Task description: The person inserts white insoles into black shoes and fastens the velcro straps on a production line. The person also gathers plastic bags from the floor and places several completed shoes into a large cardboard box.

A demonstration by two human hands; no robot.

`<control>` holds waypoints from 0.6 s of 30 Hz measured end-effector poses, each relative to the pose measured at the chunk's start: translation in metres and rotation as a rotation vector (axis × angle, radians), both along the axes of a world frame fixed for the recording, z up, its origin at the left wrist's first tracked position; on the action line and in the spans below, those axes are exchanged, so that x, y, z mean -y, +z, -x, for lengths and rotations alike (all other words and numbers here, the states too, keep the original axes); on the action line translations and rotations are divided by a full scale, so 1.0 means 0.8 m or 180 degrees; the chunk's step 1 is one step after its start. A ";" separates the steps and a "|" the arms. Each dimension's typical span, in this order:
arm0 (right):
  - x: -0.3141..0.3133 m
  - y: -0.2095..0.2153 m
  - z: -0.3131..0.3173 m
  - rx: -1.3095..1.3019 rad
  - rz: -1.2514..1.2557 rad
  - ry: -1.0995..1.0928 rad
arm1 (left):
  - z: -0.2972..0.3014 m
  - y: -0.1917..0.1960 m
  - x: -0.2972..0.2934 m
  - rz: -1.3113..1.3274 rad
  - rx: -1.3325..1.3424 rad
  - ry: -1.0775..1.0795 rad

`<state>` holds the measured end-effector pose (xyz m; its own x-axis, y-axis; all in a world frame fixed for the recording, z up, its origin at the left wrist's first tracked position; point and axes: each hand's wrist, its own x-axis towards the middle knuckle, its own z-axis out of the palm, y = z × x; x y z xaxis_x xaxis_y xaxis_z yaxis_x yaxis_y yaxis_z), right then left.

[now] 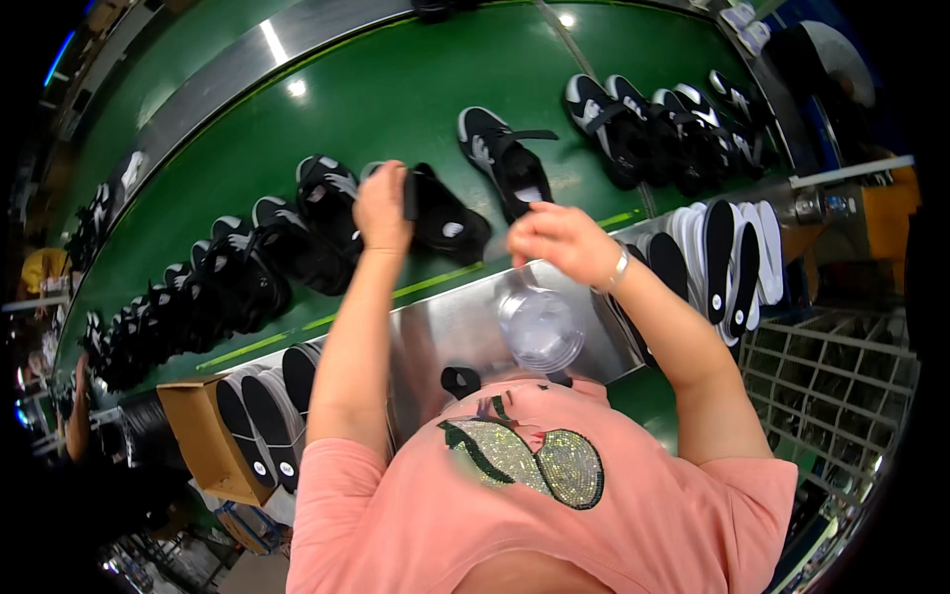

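Note:
My left hand (384, 210) is closed on the dark strap of a black sneaker (450, 220) that lies on the green conveyor belt. Inside that sneaker a small white round mark shows at the heel. My right hand (566, 244) has its fingers pinched together just below another black-and-grey sneaker (485, 139), whose strap sticks out to the right. Whatever the right fingers hold is too blurred to make out. Beneath the right hand, clear round plastic tubs (542, 329) stand stacked on a metal tray (435, 342).
A row of black sneakers (233, 262) runs along the belt (386, 89) at left; several more (673, 129) stand at right. Black and white insoles (727, 262) are lined up at right. A cardboard box (203, 436) with insoles is at left, a wire rack (831, 386) at lower right.

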<state>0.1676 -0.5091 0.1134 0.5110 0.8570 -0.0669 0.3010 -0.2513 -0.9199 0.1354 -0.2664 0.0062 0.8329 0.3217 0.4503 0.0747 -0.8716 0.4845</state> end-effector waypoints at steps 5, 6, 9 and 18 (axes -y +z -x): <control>0.072 -0.006 0.064 0.2768 0.1186 0.0448 | -0.010 0.034 -0.031 -0.0048 0.0083 -0.0361; 0.077 -0.016 0.076 0.3013 0.1279 0.0563 | -0.014 0.048 -0.024 0.0389 0.0055 -0.0076; 0.082 -0.010 0.091 0.2839 0.1344 0.0416 | -0.022 0.089 0.008 0.0175 0.0758 0.0059; 0.154 0.000 0.059 0.2235 0.0889 -0.0674 | -0.091 0.018 0.140 0.0659 -0.0884 -0.1108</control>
<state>0.1200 -0.6320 0.1136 0.6640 0.7357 0.1337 0.7087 -0.5622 -0.4262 0.2082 -0.3782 0.0206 0.9864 0.0621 0.1520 -0.0531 -0.7553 0.6533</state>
